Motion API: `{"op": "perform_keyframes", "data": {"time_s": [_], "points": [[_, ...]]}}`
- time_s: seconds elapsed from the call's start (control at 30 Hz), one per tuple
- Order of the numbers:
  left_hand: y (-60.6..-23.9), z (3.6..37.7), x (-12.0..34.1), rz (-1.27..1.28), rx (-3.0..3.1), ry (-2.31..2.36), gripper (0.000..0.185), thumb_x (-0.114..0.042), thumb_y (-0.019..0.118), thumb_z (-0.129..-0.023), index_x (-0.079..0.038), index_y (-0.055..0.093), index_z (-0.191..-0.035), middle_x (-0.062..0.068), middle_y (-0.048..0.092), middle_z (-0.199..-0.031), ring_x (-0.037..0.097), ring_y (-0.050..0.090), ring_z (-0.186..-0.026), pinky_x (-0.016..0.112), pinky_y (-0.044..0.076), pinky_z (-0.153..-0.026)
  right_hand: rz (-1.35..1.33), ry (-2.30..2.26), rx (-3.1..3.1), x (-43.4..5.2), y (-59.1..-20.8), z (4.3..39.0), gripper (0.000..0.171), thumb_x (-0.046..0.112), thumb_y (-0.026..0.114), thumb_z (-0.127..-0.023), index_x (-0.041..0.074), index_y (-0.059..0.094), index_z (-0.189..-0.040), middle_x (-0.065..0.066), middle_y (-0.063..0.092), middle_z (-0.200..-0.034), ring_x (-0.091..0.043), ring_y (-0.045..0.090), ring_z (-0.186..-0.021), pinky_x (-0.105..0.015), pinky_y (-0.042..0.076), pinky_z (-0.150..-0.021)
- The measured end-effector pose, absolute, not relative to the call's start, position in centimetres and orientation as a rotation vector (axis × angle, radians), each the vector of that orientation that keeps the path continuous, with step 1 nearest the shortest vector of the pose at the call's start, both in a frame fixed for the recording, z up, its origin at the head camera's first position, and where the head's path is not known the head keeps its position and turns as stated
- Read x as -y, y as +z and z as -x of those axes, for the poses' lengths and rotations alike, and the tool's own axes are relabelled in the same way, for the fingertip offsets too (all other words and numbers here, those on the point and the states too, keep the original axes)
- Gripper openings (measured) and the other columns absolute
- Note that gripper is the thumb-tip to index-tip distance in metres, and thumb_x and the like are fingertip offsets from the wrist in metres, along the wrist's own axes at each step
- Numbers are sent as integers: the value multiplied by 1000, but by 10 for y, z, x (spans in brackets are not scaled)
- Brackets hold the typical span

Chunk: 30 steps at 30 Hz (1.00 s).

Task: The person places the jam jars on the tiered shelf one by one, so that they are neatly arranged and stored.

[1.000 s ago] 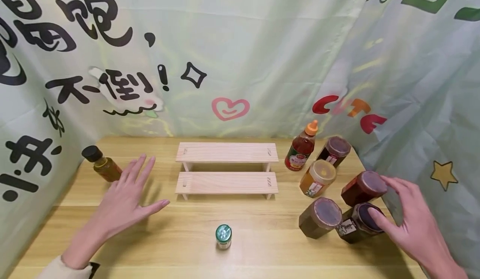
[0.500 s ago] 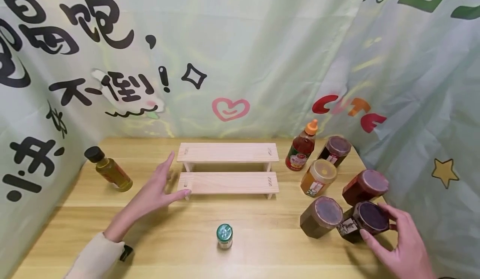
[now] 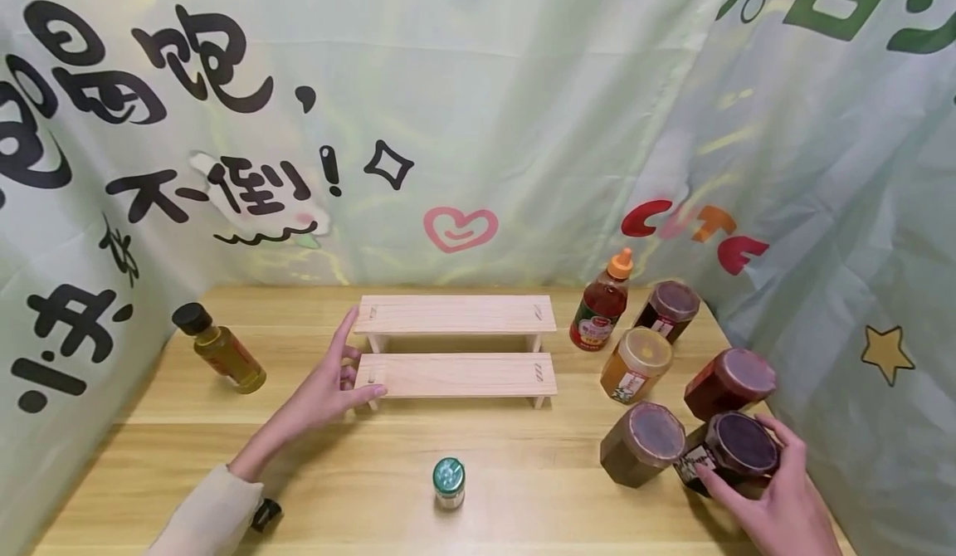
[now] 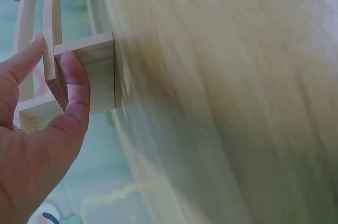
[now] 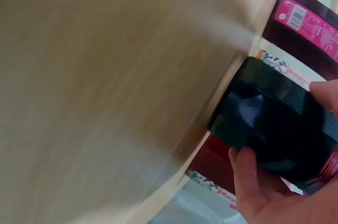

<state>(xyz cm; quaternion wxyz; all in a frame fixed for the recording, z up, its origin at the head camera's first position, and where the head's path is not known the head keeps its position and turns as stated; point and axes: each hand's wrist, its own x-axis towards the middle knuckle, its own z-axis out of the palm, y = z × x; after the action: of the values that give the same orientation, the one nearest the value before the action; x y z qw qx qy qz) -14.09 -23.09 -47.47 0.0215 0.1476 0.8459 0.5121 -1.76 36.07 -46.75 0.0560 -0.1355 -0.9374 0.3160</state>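
Dark, almost black faceted jar with a white label (image 3: 724,444), grasped in the person's right grip (image 3: 780,494), thumb on one side and fingers on the other, probably because its broad, smooth body offers no handle. It lies within that grip, ahead and slightly left of the palm, and seems to rest on the pale wood-grain surface (image 3: 538,490). A grey-brown faceted jar with a pale lid (image 3: 642,444) is just left of this grip; a deep-red faceted jar (image 3: 730,383) stands just beyond it. The person's left grip (image 3: 329,386) pinches the left end of the lower board of a pale wooden two-tier stand (image 3: 457,373), perhaps because that thin edge is easy to clasp. The stand extends rightward from this grip. Between both grips, nearer the person, stands a small green-capped shaker (image 3: 449,483).
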Motion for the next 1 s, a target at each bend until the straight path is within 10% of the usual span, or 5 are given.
{"op": "perform_keyframes", "data": {"time_s": [0.33, 0.4, 0.57, 0.63, 1.0], "points": [[-475, 145, 228, -436, -2379, 1732, 130, 0, 87, -93, -43, -4, -175, 34, 36, -133, 17, 56, -63, 28, 49, -46, 424, 979, 2817, -363, -461, 17, 122, 38, 97, -85, 0, 13, -164, -44, 48, -137, -63, 56, -119, -72, 46, -90], [-475, 147, 229, -452, -2366, 1730, 129, 0, 86, -93, -44, -4, -174, 33, 35, -133, 19, 57, -65, 29, 50, -46, 407, 987, 2809, -365, -459, 18, 121, 37, 98, -84, -1, 15, -163, -42, 48, -136, -59, 60, -115, -52, 54, -91], [-477, 150, 231, -548, -2386, 1703, 127, 2, 85, -93, -36, -4, -175, 30, 37, -124, 16, 54, -66, 27, 50, -52, 338, 980, 2717, -370, -455, 15, 117, 25, 102, -79, -2, 21, -159, -39, 51, -131, 7, 59, -86, -5, 38, -64], [-477, 151, 231, -572, -2391, 1691, 127, 2, 85, -94, -35, -5, -175, 29, 38, -122, 15, 53, -67, 26, 50, -55, 328, 970, 2676, -371, -452, 14, 116, 21, 103, -77, -1, 23, -159, -38, 52, -130, 20, 43, -84, -5, 38, -64], [-476, 153, 233, -521, -2320, 1718, 128, 3, 84, -95, -42, -6, -174, 34, 38, -129, 32, 69, -82, 37, 61, -63, 257, 880, 2631, -374, -421, 17, 118, 25, 106, -73, 7, 31, -163, -26, 67, -115, 11, 52, -78, -11, 40, -64]]}}
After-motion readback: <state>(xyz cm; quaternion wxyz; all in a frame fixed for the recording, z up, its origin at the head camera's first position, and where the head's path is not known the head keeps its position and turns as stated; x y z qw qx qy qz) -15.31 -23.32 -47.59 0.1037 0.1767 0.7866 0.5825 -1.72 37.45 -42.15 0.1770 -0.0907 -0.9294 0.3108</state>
